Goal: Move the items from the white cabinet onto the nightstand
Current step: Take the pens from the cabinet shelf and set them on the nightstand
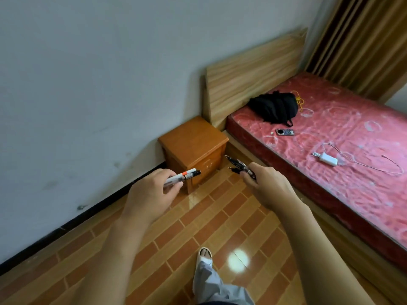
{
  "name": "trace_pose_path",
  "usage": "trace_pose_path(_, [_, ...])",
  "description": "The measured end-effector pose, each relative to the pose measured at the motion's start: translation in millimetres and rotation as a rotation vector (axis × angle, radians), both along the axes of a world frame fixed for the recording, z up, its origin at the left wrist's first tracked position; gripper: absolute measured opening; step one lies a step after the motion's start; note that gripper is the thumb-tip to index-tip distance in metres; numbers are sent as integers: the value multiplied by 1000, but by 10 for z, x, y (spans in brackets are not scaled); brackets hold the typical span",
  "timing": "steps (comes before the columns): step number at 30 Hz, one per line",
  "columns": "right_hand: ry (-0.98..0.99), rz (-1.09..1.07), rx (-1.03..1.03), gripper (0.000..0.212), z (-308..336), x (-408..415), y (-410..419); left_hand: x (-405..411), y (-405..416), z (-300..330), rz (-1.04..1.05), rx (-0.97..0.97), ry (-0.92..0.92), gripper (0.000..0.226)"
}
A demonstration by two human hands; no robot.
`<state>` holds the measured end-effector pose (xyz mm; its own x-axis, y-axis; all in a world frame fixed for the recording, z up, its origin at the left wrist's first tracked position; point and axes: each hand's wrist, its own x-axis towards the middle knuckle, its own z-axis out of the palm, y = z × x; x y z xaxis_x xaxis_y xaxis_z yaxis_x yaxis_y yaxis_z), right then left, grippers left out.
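Note:
My left hand (149, 194) grips a bundle of clear pens with an orange-and-white label and a black tip (187, 174), pointing right. Two or three dark pens with black tips (236, 165) stick out to the upper left of my right hand (266, 183), which grips them. Both hands hover above the floor just in front of the small orange-brown wooden nightstand (193, 139), whose top is bare. The nightstand stands against the wall, beside the bed's headboard. The white cabinet is out of view.
A bed with a red patterned mattress (343, 133) fills the right side; a black backpack (274, 107), a phone (285, 132) and a white charger with cable (328, 160) lie on it. The wooden headboard (253, 73) and brown curtains (361, 40) stand behind. My foot in a white slipper (206, 256) rests on the tiled floor.

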<state>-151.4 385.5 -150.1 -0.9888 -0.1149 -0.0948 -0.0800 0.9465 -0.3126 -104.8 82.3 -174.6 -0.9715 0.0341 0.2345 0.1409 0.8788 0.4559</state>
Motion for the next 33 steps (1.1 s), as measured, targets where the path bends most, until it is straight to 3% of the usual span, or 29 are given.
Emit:
trace_pose_path(9, [65,117,38,32,-48,-1687,-533,-1211,-562,121,108,-111,-33,16])
trace_pose_path(18, [118,206,63,32,-19,-2717,-1196,-2063,-1201,173,143,-124,7,20])
trace_pose_path(33, [110,42,88,29,-111,-4123,-2391,-4218,-2555,-3,-92,-93,31,23])
